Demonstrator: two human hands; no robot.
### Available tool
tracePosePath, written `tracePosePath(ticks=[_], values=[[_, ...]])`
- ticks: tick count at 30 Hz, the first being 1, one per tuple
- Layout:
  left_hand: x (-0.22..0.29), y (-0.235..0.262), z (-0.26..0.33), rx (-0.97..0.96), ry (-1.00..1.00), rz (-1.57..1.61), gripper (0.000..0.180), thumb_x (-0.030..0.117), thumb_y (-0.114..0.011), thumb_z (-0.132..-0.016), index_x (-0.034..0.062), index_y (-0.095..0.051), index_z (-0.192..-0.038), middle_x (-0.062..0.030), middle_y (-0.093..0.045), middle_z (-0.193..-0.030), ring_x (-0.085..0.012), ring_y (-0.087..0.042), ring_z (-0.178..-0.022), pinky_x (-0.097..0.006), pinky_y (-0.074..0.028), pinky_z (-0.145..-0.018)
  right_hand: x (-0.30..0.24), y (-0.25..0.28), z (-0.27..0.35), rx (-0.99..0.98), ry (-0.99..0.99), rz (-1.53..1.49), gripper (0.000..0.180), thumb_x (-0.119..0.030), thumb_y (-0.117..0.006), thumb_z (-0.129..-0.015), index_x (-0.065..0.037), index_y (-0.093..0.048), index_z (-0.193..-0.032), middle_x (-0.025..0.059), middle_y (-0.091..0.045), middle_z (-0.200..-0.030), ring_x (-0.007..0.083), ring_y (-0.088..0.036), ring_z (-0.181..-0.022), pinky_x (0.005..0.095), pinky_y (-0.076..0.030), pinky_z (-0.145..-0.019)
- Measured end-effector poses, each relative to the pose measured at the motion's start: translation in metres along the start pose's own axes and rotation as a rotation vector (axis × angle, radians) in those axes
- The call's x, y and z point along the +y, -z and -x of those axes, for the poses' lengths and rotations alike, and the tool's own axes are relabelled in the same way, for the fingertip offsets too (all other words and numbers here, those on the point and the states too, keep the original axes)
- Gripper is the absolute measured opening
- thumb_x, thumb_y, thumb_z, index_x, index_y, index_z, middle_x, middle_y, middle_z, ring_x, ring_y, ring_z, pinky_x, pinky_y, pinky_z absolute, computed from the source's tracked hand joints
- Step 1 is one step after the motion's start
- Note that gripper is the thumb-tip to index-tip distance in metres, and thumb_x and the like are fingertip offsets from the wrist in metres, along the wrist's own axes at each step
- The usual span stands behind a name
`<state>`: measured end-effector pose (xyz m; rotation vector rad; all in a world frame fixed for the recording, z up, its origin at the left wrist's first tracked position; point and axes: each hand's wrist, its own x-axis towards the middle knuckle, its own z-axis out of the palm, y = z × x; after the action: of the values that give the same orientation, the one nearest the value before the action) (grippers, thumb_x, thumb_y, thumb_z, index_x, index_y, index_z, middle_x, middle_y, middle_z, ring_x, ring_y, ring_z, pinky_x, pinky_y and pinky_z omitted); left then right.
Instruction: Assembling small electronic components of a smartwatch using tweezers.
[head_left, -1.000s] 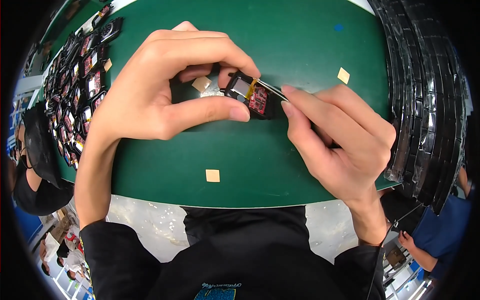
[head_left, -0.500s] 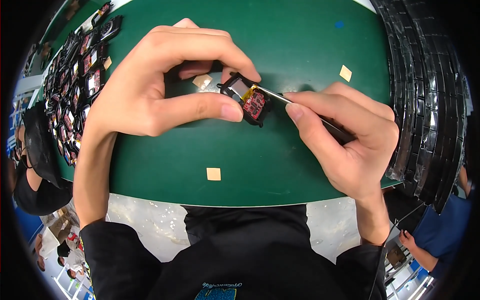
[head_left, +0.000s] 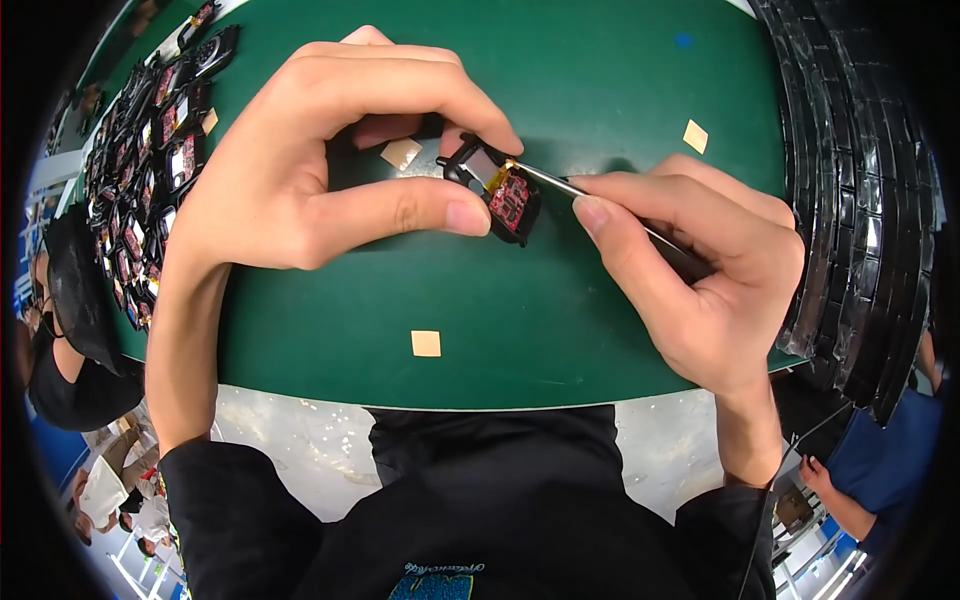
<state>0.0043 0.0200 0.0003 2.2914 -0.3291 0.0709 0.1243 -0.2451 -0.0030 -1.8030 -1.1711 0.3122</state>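
Green table [head_left: 560,330] underlies the device [head_left: 512,202]; pale floor [head_left: 295,440] shows.

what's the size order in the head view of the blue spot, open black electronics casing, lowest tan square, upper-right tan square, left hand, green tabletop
1. Green tabletop
2. Left hand
3. Open black electronics casing
4. Lowest tan square and upper-right tan square: look alike, so unranked
5. Blue spot
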Motion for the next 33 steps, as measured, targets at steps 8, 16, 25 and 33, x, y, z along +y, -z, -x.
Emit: tracePosePath(ticks=[8, 16, 25, 33], values=[[0.001, 0.0, -0.001, -0.009, 0.002, 0.015, 0.055, 0.036, -0.093, -0.074, 0.0013, -0.083, -0.116, -0.0044, -0.076, -0.093, -0.0145, -0.056, -0.074, -0.033, -0.035, -0.073, -0.001, 0.001, 0.001, 0.014, 0.024, 0.015, 0.015, 0.005, -0.084, -0.089, 0.003, -0.086, -0.104, 0.0018, -0.065, -0.069, 0.0048, -0.051, -0.057, 0.0237, -0.033, -0.053], [-0.001, 0.0, 0.001, -0.007, 0.002, 0.019, 0.054, 0.036, -0.092, -0.075, 0.0007, -0.083, -0.115, -0.0048, -0.076, -0.093, -0.0151, -0.056, -0.075, -0.033, -0.035, -0.073, 0.0, -0.001, -0.001, 0.01, 0.02, 0.029, 0.017, 0.007, -0.083, -0.088, 0.003, -0.085, -0.105, 0.0016, -0.065, -0.07, 0.0036, -0.051, -0.057, 0.0226, -0.033, -0.053], [0.001, -0.001, -0.001, -0.016, 0.026, 0.013, 0.052, 0.037, -0.091, -0.077, 0.0006, -0.082, -0.114, -0.0059, -0.077, -0.094, -0.0166, -0.06, -0.077, -0.034, -0.036, -0.077, 0.006, -0.001, 0.0, 0.031, 0.098, 0.035, 0.019, 0.009, -0.083, -0.086, 0.003, -0.086, -0.104, 0.0017, -0.067, -0.071, 0.0042, -0.052, -0.057, 0.0226, -0.034, -0.053], [0.003, 0.001, -0.001, -0.017, 0.031, 0.003, 0.054, 0.038, -0.09, -0.077, 0.0012, -0.083, -0.115, -0.0055, -0.076, -0.094, -0.016, -0.056, -0.077, -0.033, -0.035, -0.075, 0.002, 0.002, 0.0, 0.006, 0.046, 0.023, 0.013, 0.004, -0.085, -0.089, 0.002, -0.086, -0.102, 0.002, -0.066, -0.069, 0.0046, -0.051, -0.056, 0.0232, -0.032, -0.052]])
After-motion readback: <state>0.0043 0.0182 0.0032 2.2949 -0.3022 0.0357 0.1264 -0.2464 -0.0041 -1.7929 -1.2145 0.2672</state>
